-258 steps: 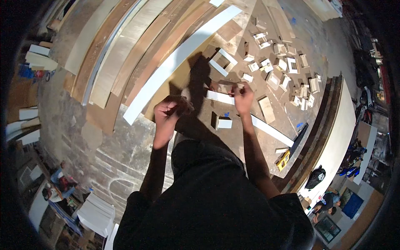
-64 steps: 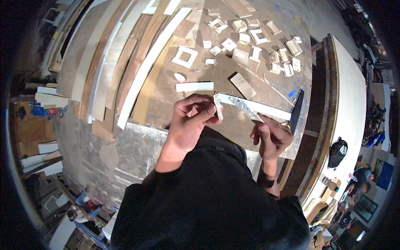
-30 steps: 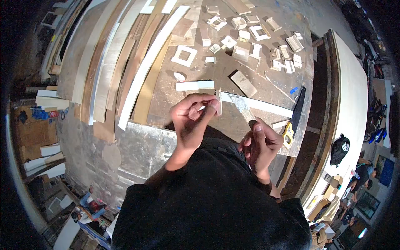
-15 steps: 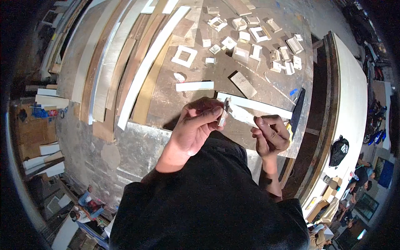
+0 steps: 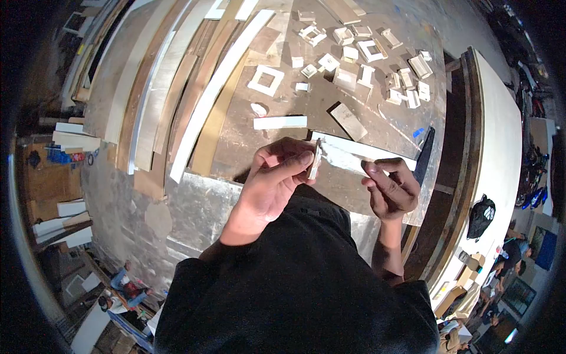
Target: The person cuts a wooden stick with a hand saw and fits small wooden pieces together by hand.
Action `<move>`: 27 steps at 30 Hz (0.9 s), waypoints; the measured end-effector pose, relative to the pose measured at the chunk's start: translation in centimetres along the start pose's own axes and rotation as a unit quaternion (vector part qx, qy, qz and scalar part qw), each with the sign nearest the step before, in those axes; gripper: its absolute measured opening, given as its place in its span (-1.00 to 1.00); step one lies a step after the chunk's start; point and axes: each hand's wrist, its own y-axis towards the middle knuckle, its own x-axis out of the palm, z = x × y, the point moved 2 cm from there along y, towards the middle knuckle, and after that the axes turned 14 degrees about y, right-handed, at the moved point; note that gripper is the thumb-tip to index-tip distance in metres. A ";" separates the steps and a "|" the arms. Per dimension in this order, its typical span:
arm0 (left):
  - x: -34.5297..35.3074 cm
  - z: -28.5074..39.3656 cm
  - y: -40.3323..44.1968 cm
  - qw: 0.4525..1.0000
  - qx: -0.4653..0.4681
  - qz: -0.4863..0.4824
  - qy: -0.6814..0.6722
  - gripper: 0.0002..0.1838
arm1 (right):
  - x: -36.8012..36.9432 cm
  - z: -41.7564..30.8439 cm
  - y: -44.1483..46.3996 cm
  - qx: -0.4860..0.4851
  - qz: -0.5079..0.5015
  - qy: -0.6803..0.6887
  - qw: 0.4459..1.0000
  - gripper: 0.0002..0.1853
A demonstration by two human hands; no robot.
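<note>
My left hand is closed, pinching a small, narrow wooden piece upright between thumb and fingers. A thin, whitish, ragged strip spans from beside that piece to my right hand; its material is unclear. The thumb and fingertips of my right hand are pressed together at the strip's end. Just beyond both hands lies a long white board on the worktable. A short white strip of board and a plain wooden block lie farther forward.
Long planks lie along the table's left side. Several small wooden frames and blocks are scattered at the far right. A dark saw blade rests near the right edge. Beyond a gap stands another pale table bearing a black bag.
My right hand has moved slightly right, away from the left, and the whitish strip spans a little farther. The wooden piece has turned slightly in my left hand. The view has shifted a little.
</note>
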 end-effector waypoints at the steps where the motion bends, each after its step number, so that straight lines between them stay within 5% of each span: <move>1: -0.1 0.0 0.0 1.000 -0.002 0.000 -0.008 -0.86 | 0.2 0.1 0.1 0.001 -0.022 -0.001 1.000 -0.59; 27: -0.3 0.6 0.7 1.000 -0.019 0.003 -0.017 -0.84 | 0.4 1.8 2.1 0.008 -0.061 0.063 0.996 -0.60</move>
